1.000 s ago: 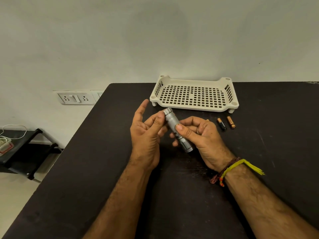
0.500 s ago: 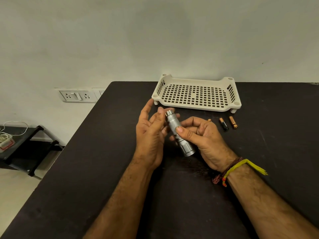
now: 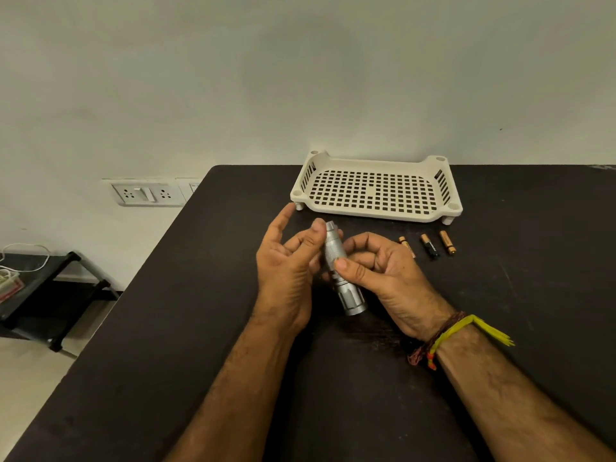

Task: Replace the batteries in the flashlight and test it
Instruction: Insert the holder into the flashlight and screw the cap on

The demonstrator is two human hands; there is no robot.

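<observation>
Right hand (image 3: 383, 271) is gripping flashlight (image 3: 340, 268); left hand (image 3: 290, 258) is pinching its cap (loosened cap risks rolling off table (image 3: 166, 328)).

Lighting dim and warm, evenly diffuse; source not visible. Faint vignette darkens the wall (image 3: 300, 78) corners. Dark table (image 3: 200, 361) loses surface detail. Wide-angle bowing at edges. Focus acceptable; no glare.

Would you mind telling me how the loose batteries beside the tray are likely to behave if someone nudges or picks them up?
The three batteries are smooth cylinders lying on their sides on the flat table, so a sideways nudge would probably roll them. They look rigid and small, so likely easy to pinch, though perhaps slippery. Nothing walls them in; the tray sits just behind.
</observation>
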